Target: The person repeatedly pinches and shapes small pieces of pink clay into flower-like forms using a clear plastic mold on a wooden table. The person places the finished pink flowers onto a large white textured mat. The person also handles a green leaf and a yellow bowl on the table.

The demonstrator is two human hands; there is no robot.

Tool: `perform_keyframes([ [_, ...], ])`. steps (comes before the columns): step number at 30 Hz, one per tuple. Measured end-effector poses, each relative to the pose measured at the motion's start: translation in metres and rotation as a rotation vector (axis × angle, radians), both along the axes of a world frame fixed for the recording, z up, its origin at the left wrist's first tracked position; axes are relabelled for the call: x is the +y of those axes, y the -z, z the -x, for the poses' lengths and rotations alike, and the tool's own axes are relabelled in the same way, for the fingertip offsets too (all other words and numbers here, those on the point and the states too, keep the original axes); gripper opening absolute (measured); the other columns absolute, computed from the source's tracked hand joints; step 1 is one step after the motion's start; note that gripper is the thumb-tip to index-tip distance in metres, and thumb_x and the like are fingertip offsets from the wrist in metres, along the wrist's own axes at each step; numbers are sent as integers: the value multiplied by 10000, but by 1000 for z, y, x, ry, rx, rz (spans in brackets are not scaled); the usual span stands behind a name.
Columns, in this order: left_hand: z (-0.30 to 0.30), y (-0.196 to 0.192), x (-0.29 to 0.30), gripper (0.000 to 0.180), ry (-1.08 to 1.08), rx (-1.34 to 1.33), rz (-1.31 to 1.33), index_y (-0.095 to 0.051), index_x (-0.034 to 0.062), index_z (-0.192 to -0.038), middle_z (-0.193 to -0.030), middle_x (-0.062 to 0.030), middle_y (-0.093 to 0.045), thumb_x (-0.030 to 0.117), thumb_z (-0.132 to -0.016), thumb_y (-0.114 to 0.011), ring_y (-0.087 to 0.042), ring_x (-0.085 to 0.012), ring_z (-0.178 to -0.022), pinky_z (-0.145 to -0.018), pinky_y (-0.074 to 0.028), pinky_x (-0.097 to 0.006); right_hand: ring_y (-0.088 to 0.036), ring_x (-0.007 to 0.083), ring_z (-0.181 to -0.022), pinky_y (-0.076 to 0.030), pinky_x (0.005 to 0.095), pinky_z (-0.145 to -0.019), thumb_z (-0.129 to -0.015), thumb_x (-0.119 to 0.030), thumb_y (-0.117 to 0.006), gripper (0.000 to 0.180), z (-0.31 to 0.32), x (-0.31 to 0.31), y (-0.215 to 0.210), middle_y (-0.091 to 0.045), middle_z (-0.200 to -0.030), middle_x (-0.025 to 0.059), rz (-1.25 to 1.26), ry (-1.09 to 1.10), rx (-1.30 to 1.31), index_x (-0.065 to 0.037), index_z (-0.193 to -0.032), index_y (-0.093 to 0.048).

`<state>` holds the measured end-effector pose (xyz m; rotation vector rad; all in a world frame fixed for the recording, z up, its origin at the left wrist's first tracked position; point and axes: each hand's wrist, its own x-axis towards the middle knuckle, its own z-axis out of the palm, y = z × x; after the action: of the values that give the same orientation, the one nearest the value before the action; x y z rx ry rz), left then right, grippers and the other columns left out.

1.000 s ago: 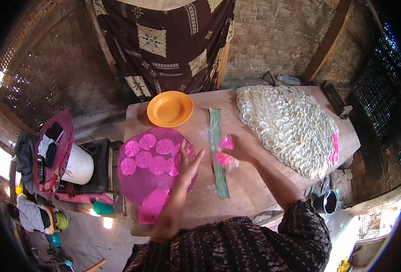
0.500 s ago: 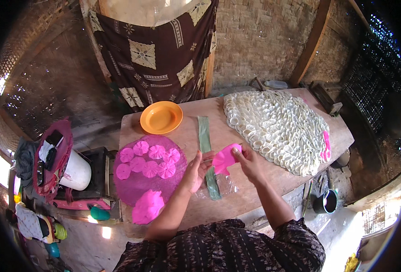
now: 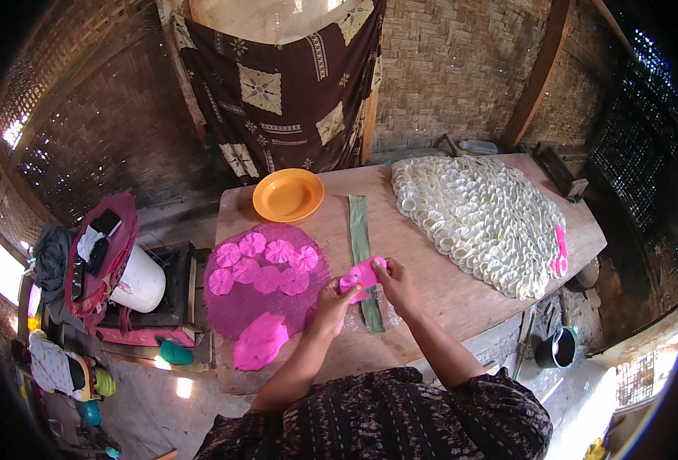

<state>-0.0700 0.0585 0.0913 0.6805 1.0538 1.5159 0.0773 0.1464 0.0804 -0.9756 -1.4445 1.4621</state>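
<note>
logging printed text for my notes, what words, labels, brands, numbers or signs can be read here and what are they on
I can read none.
White bucket: small reddish marks, too blurred to tell if they are writing.
Brown cloth: pale motifs, no legible lettering.
Held pink piece: no writing visible.

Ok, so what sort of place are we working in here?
Probably a simple home or small home workshop. The wall is woven, a patterned cloth hangs from it or near it, and the wooden table holds many white discs and a few pink discs.
</note>
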Motion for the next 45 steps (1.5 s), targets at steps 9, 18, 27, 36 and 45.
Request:
perform_keyframes([
  [9,20,6,-10,237,-283,-365,-147,-633,73,-991,-883,22,-605,300,-979,-566,-529,-66,-725,-648,-398,-204,-573,209,-1020,-470,333,-851,-975,-255,-531,324,13,-29,7,-606,-1135,116,286,-163,48,-58,-1226,-586],
  [18,16,-5,-40,187,-302,225,-133,-619,-23,-1077,-966,-27,-655,48,-909,-656,-577,-69,-857,-780,-459,-217,-614,191,-902,-474,333,-846,-953,-143,-585,200,47,-77,-40,-640,-976,58,215,-51,112,-21,-1108,-617],
  [27,41,-49,-81,208,-237,895,-254,-648,-30,-1038,-967,-108,-667,19,-841,-693,-659,-206,-841,-748,-510,-297,-613,256,-860,-450,388,-739,-770,3,-635,398,38,-90,-108,-617,-915,88,-1131,-200,-497,-101,-1154,-638],
  [36,57,-31,-100,255,-49,-135,-185,-601,-19,-1191,-1142,-119,-637,88,-969,-536,-617,-215,-1079,-934,-495,-331,-636,242,-743,-506,363,-676,-810,-103,-700,223,61,-80,-118,-640,-919,125,-677,-492,-409,-33,-1022,-695],
  [45,65,2,-85,319,-182,-461,-179,-516,-3,-1291,-1242,-94,-586,79,-983,-504,-580,-202,-1134,-1017,-475,-331,-607,281,-903,-473,390,-759,-760,-37,-624,305,95,-89,-128,-623,-1095,107,-1121,-236,-641,-110,-1041,-717],
])
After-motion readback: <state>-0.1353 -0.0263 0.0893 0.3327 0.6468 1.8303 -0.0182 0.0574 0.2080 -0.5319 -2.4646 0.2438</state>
